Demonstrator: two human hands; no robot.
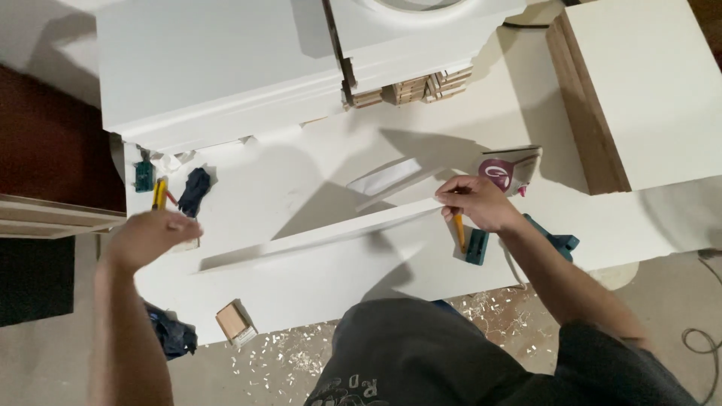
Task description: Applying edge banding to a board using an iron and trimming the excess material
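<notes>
Nearest the lens is the person's dark grey shirt [421, 353], filling the bottom middle of the view. From it 2 bare arms reach out over a white worktop [338, 278].

Right hand [475, 203] is closed, pinching the right end of a long white strip [316, 239] that stands on edge and runs slantwise across the worktop. A yellow pencil [458, 229] sticks down from the same hand's grip, its tip just beside a small teal block [477, 246] lying on the worktop.

Left hand [150, 237] sits at the strip's left end, fingers curled loosely; it is blurred, and whether it grips the strip or only rests by it cannot be told.

Beyond the left hand lie a yellow-handled tool [159, 193], a dark blue rag [194, 191] and a small green object [144, 176]. Just past the right hand stands a small carton with a maroon face [502, 171], and a second short white piece [391, 180] lies near it. A teal tool [553, 239] shows partly under the right forearm.

Farther back stand 2 large white panels [218, 68], with stacked wood offcuts [414, 89] under one edge. At right a thick board with a brown ply edge [639, 90] rests flat. Wood shavings [286, 361] litter the floor below, beside a small wooden block [232, 322].
</notes>
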